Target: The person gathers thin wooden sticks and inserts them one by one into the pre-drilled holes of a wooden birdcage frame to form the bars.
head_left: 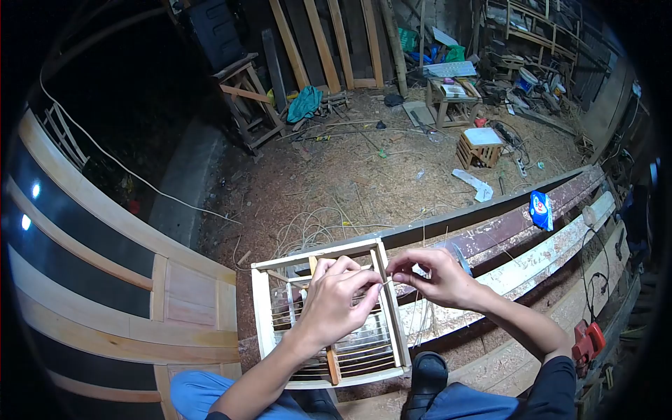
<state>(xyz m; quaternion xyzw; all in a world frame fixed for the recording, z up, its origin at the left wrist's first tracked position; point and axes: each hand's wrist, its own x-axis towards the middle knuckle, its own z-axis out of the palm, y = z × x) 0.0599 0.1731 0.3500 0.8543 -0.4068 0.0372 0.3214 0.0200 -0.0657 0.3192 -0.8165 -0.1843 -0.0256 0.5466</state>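
The left hand and right hand each pinch one end of a thin stick with their fingertips. It is held just above the right edge of a wooden cage (bare frame, thin bars). The cage sits at the end of a long plank, close to the person's knees.

Left hand raised in front, fingers curled, thumb and forefinger pinched together, right hand just beside it, fingertips pinched too, both forearms bare and angled inward
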